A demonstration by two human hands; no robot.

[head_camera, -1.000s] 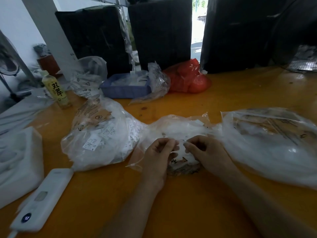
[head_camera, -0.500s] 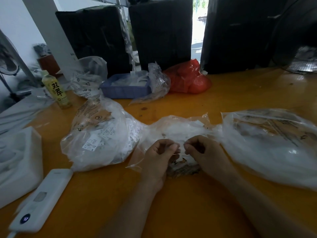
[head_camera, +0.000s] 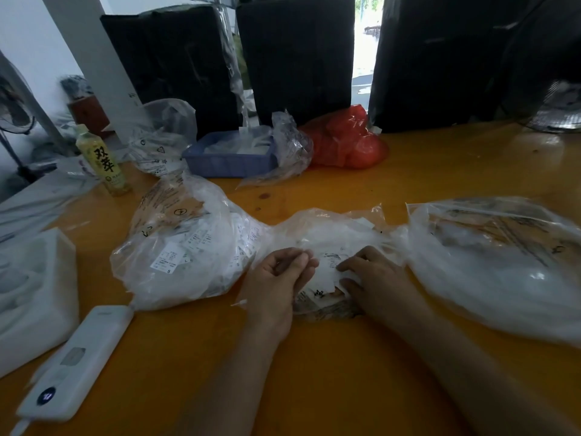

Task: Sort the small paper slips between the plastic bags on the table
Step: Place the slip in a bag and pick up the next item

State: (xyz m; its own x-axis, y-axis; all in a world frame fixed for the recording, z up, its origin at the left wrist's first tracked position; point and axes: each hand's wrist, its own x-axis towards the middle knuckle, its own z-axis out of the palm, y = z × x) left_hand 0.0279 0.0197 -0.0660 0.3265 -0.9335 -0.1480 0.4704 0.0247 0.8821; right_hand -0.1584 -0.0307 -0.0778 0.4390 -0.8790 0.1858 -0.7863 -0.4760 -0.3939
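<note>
Both forearms reaching in from near edge; left hand (head_camera: 283, 278) curled, fingertips pinched together; right hand (head_camera: 374, 278) palm-down, fingers bent.

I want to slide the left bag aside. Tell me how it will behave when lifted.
The left bag is thin, crinkled film, so it will probably sag and flop rather than hold shape. It bulges with loose slips, which will likely shift toward the low end. It looks light for its bulk; the glossy film may slip.
</note>
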